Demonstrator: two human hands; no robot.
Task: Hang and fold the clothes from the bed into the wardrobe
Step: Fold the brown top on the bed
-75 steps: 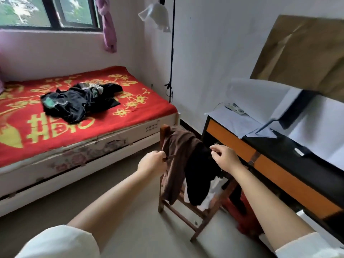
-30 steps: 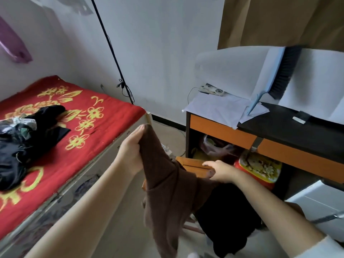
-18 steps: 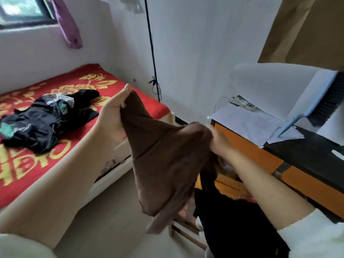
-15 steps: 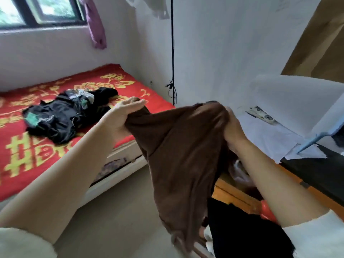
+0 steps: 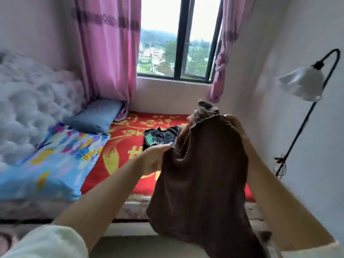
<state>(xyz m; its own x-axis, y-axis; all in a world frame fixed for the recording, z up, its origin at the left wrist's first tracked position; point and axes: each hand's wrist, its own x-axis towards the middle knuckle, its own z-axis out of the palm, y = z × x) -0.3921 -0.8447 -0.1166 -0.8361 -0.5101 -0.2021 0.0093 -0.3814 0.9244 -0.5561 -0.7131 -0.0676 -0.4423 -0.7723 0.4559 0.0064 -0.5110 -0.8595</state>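
I hold a brown garment (image 5: 202, 175) up in front of me, above the near edge of the bed. My left hand (image 5: 156, 157) grips its left upper edge. At the top right corner my right hand (image 5: 235, 123) grips the cloth, and the fabric hangs down between my arms. Behind it, a heap of black clothes (image 5: 160, 137) lies on the red bed cover (image 5: 121, 146) with yellow flowers; the brown garment hides part of that heap. No wardrobe is in view.
A blue patterned quilt (image 5: 54, 162) and a blue pillow (image 5: 95, 116) lie on the bed's left side beside a padded white headboard (image 5: 28, 108). Pink curtains (image 5: 108, 53) frame the window (image 5: 178, 38). A black floor lamp (image 5: 301, 84) stands by the right wall.
I lifted the brown garment off the wooden chair with both hands and turned left from the desk. The view now faces the bed and window, and the garment is higher.
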